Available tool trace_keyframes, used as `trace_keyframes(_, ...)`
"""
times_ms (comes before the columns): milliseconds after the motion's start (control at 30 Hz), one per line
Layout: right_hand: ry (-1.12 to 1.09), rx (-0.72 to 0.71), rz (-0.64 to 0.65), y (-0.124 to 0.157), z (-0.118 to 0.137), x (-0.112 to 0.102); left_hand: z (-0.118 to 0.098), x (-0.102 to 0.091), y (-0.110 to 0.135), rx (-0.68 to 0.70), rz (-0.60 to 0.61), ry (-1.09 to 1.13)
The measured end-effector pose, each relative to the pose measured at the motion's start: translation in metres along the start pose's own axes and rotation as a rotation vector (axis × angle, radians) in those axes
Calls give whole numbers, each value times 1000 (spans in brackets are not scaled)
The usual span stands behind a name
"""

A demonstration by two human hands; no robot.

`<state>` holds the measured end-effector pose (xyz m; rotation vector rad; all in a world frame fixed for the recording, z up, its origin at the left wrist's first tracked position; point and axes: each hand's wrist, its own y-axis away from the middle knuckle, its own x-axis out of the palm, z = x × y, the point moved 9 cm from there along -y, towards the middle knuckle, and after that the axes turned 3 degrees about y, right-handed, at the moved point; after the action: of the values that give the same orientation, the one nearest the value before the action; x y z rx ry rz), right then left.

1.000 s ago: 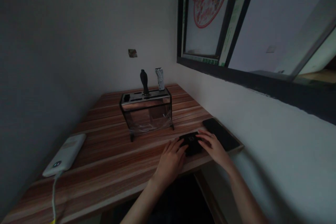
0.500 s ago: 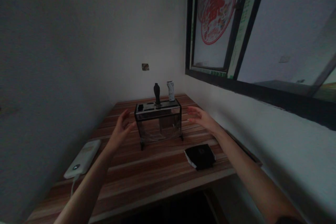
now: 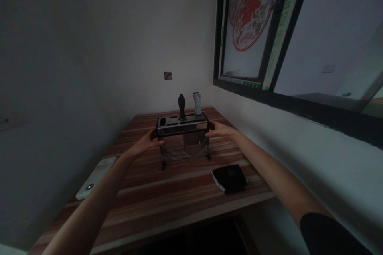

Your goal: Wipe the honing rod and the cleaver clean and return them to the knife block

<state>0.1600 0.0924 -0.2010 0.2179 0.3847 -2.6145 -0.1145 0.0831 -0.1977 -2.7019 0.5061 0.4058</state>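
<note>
A knife holder (image 3: 182, 128) with a slotted metallic top, see-through front and dark feet stands upright on the wooden table. A black handle (image 3: 181, 106) sticks up from its top. Behind that, a crinkled silvery-white item (image 3: 197, 103) stands at the right end; its kind is unclear. My left hand (image 3: 149, 140) grips the left end of the holder, thumb in front and fingers round the side. At the right end, my right hand (image 3: 220, 130) holds on the same way. Some fingertips of both hands are hidden behind the holder.
A folded black cloth-like item (image 3: 229, 179) lies near the front edge of the table (image 3: 167, 199). On the left is a white power bank (image 3: 97, 178), partly behind my left forearm. Walls border the table at the back and right, with a dark-framed window (image 3: 248, 85) above.
Both hands have moved inward, from apart on either side of the knife holder to holding its ends. The holder itself seems to stand in the same place; the view has shifted slightly.
</note>
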Motion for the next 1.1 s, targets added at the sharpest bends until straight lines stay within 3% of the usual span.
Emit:
trace_keyframes(200,26,-12,-12,-3,0,-2,5,-2,-4,15,43,28)
trace_keyframes(433,45,-85,-54,-6,-1,-8,5,-4,-6,18,-12,69)
trace_keyframes(633,5,-116,-97,-9,-1,-29,-3,-3,-16,56,-50,68)
trace_keyframes(800,18,-101,-128,3,8,-59,-16,17,-34,101,-29,111)
trace_keyframes(1100,23,-23,-147,45,9,-107,-14,77,-64,136,4,173)
